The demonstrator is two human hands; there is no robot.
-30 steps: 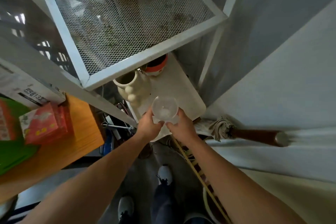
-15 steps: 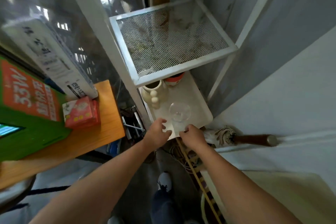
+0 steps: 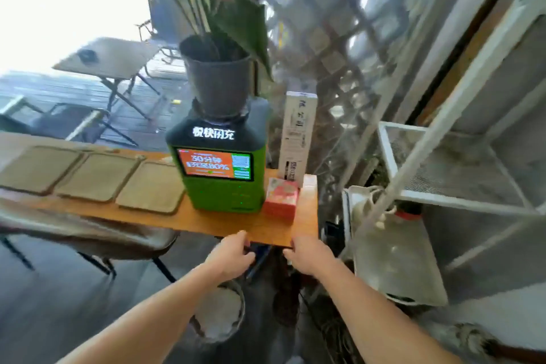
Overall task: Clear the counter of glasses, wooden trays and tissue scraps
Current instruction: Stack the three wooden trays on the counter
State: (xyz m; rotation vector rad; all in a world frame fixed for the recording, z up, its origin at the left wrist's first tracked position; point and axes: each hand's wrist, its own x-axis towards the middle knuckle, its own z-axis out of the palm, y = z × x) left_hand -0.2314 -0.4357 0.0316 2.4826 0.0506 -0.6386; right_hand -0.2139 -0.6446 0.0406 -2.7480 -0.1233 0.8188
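Observation:
Three wooden trays lie side by side on the orange wooden counter [image 3: 206, 223]: a left tray [image 3: 35, 168], a middle tray [image 3: 97, 176] and a right tray [image 3: 150, 190]. My left hand [image 3: 229, 257] and my right hand [image 3: 310, 254] hover just below the counter's near right edge, both with fingers loosely curled and holding nothing. No glass shows clearly in this blurred view; the white tray [image 3: 396, 269] on the low rack shelf at right is smeared.
A green charging kiosk [image 3: 221, 168] with a potted plant [image 3: 218, 80] on top stands on the counter, beside a red box [image 3: 280, 198] and a tall white box [image 3: 297, 139]. A white mesh rack [image 3: 443, 174] stands at right. A chair [image 3: 88, 230] sits under the counter.
My hands set the glass on the rack's white tray and let go. The view then swung left and up to the counter, with both hands drawn back empty.

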